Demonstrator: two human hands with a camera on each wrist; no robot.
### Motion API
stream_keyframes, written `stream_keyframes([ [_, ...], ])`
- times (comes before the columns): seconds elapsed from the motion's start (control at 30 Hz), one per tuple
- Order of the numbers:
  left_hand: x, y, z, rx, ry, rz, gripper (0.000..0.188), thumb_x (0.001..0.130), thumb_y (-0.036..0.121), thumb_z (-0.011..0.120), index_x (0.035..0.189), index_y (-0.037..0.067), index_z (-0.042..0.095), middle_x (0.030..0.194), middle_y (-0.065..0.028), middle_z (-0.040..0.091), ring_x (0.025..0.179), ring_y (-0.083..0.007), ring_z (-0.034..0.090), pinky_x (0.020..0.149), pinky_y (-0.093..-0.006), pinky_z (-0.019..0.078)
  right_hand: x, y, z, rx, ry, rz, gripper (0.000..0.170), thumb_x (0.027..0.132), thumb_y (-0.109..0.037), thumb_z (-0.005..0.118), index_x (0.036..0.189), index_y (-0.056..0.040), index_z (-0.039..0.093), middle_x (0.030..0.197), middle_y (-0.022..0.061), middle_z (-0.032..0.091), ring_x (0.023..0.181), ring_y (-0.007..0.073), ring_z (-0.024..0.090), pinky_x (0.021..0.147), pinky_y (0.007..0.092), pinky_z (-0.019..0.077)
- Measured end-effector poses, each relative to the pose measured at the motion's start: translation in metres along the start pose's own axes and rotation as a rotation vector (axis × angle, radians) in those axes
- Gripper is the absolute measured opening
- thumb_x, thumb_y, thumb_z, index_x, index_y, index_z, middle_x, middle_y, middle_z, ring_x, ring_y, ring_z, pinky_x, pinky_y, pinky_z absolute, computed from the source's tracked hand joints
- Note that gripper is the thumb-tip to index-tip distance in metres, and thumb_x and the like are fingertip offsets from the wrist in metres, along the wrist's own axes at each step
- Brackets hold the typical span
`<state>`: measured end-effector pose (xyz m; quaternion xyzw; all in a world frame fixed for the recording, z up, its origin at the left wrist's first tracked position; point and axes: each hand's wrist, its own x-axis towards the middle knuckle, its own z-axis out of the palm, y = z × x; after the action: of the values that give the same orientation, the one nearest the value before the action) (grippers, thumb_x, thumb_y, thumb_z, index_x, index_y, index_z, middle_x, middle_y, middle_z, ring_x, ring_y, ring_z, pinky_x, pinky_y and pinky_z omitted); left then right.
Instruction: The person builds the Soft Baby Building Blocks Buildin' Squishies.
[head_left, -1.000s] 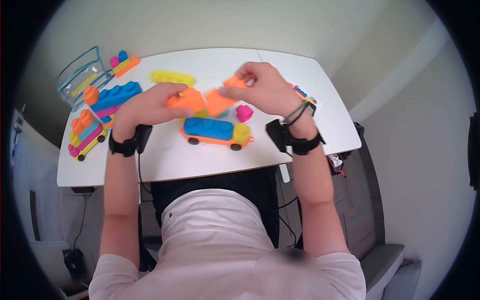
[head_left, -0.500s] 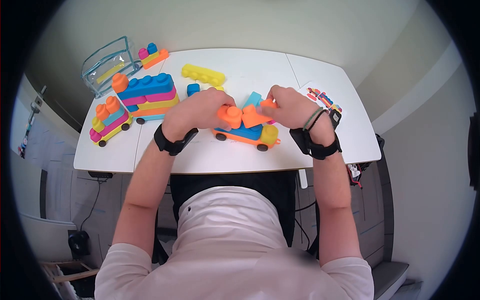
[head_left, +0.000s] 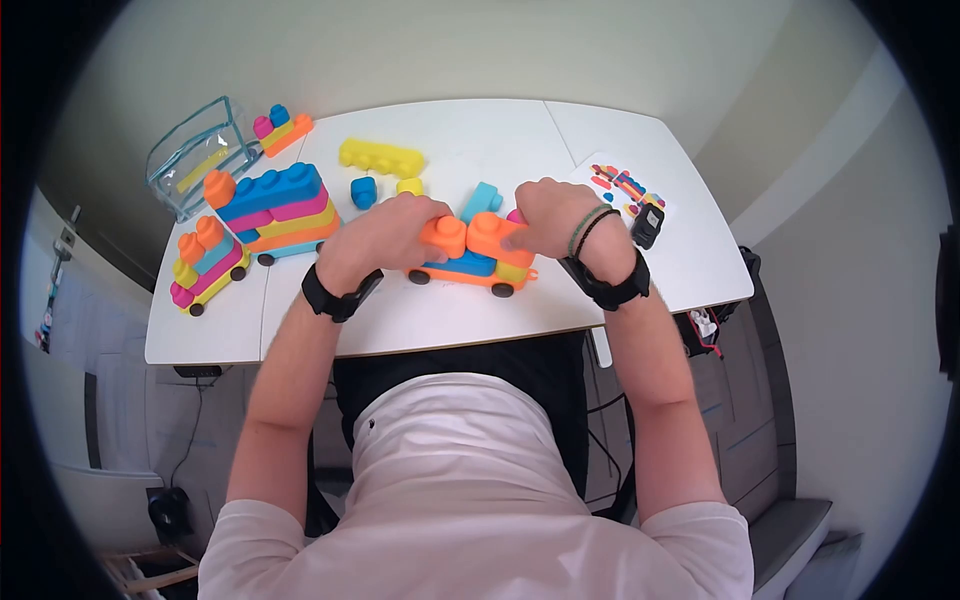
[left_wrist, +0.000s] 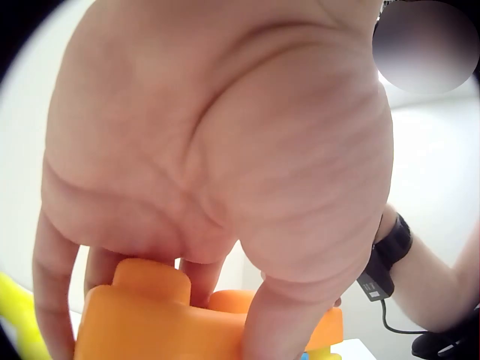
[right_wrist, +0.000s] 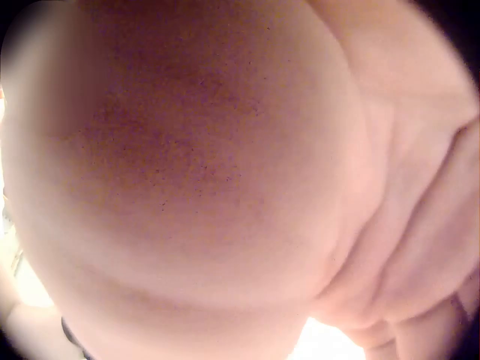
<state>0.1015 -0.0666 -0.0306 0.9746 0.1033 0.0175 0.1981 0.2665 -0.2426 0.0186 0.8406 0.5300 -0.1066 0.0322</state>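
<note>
In the head view the left hand (head_left: pixel 385 238) pinches an orange block (head_left: pixel 446 235) over the left part of a blue block (head_left: pixel 462 264) on a wheeled orange base. The right hand (head_left: pixel 560 225) grips a second orange block (head_left: pixel 489 232), beside the first and above the car's right part, near a yellow block (head_left: pixel 510 271). The left wrist view has the left hand (left_wrist: pixel 217 150) with thumb and fingers on either side of the orange block (left_wrist: pixel 161 326). Only the palm of the right hand (right_wrist: pixel 195 165) fills the right wrist view; its fingertips are hidden there.
Two built block vehicles (head_left: pixel 283 215) stand at the left, with a clear bag (head_left: pixel 200 165) behind. A long yellow block (head_left: pixel 382 158), a small blue block (head_left: pixel 363 192) and a teal block (head_left: pixel 482 201) lie beyond the hands. A printed picture (head_left: pixel 625 186) lies at the right.
Both hands have lowered their orange blocks onto or close to the car, and the right one's block has turned from tilted to more level. The head view has shifted.
</note>
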Motion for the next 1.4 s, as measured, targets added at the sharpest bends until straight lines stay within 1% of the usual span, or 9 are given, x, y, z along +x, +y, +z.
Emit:
stream_keyframes([
  [0.67, 0.0, 0.002, 0.011, 0.101, 0.031, -0.031, 0.055, 0.079, 0.023, 0.089, 0.125, -0.001, 0.071, 0.11, -0.0226, 0.075, 0.106, -0.0412, 0.069, 0.093, -0.0445, 0.0556, 0.007, 0.001, 0.013, -0.059, 0.105, -0.041, 0.035, 0.081, -0.033, 0.086, 0.098, -0.007, 0.07, 0.097, 0.0133, 0.077, 0.091, 0.0327, 0.076, 0.079, 0.0422, 0.0583],
  [0.77, 0.004, -0.001, 0.013, 0.099, 0.023, -0.037, 0.056, 0.078, 0.026, 0.09, 0.124, -0.001, 0.072, 0.11, -0.0221, 0.075, 0.107, -0.0413, 0.069, 0.093, -0.0447, 0.0558, 0.014, 0.012, -0.001, -0.023, -0.02, -0.023, 0.041, 0.081, -0.039, 0.086, 0.104, -0.0076, 0.072, 0.099, 0.0121, 0.077, 0.089, 0.0282, 0.075, 0.077, 0.0409, 0.0591],
  [0.83, 0.004, -0.002, 0.013, 0.094, 0.014, -0.045, 0.057, 0.077, 0.028, 0.09, 0.123, 0.0, 0.072, 0.112, -0.0219, 0.075, 0.109, -0.0411, 0.069, 0.093, -0.0448, 0.0558, 0.019, 0.037, -0.012, 0.244, -0.174, -0.027, 0.05, 0.084, -0.048, 0.083, 0.111, -0.0072, 0.073, 0.098, 0.0108, 0.077, 0.086, 0.0231, 0.073, 0.075, 0.0396, 0.0591],
  [0.87, 0.006, 0.001, 0.011, 0.098, 0.021, -0.029, 0.057, 0.077, 0.028, 0.09, 0.123, 0.0, 0.072, 0.112, -0.0219, 0.075, 0.109, -0.0411, 0.069, 0.093, -0.0448, 0.0558, 0.04, 0.076, -0.007, 0.513, -0.101, 0.107, 0.055, 0.089, -0.056, 0.076, 0.114, -0.0068, 0.075, 0.099, 0.0095, 0.076, 0.086, 0.0188, 0.071, 0.073, 0.0392, 0.0585],
  [0.93, 0.003, 0.001, 0.01, 0.053, 0.003, -0.067, 0.058, 0.077, 0.029, 0.09, 0.124, 0.0, 0.072, 0.113, -0.0215, 0.075, 0.109, -0.0404, 0.069, 0.093, -0.0448, 0.056, 0.063, 0.125, 0.01, 0.523, -0.02, 0.314, 0.058, 0.09, -0.058, 0.071, 0.115, -0.0049, 0.076, 0.104, 0.0128, 0.077, 0.088, 0.0239, 0.072, 0.076, 0.041, 0.0585],
  [1.0, 0.002, 0.001, 0.011, 0.061, 0.022, -0.06, 0.058, 0.077, 0.029, 0.09, 0.123, 0.0, 0.072, 0.113, -0.0213, 0.075, 0.109, -0.04, 0.07, 0.093, -0.0446, 0.056, 0.093, 0.186, 0.047, 0.184, 0.064, 0.468, 0.066, 0.091, -0.058, 0.072, 0.129, -0.0036, 0.074, 0.121, 0.0184, 0.078, 0.107, 0.0345, 0.075, 0.093, 0.0449, 0.0594],
  [1.1, 0.002, -0.003, 0.014, 0.086, 0.063, -0.035, 0.058, 0.077, 0.029, 0.09, 0.124, 0.0, 0.072, 0.112, -0.0209, 0.076, 0.108, -0.0393, 0.07, 0.093, -0.0443, 0.0562, 0.104, 0.231, 0.065, 0.099, 0.01, 0.507, 0.069, 0.091, -0.059, 0.07, 0.125, 0.0014, 0.074, 0.125, 0.0247, 0.075, 0.107, 0.039, 0.073, 0.097, 0.0464, 0.0573],
  [1.2, 0.004, -0.001, 0.011, 0.074, 0.045, -0.034, 0.058, 0.077, 0.03, 0.091, 0.124, 0.001, 0.072, 0.112, -0.0209, 0.076, 0.107, -0.0392, 0.07, 0.092, -0.0442, 0.0562, 0.082, 0.177, 0.048, 0.092, 0.14, 0.424, 0.073, 0.089, -0.06, 0.071, 0.126, 0.0032, 0.074, 0.128, 0.0273, 0.073, 0.118, 0.0414, 0.071, 0.102, 0.0481, 0.0557],
  [1.4, 0.004, 0.001, 0.012, 0.024, 0.008, -0.054, 0.056, 0.078, 0.028, 0.091, 0.123, 0.002, 0.072, 0.111, -0.021, 0.075, 0.105, -0.0398, 0.071, 0.09, -0.0437, 0.0561, 0.087, 0.088, 0.041, 0.214, 0.043, 0.255, 0.075, 0.091, -0.06, 0.073, 0.131, 0.0037, 0.07, 0.132, 0.0296, 0.07, 0.123, 0.0427, 0.069, 0.103, 0.0478, 0.0562],
])
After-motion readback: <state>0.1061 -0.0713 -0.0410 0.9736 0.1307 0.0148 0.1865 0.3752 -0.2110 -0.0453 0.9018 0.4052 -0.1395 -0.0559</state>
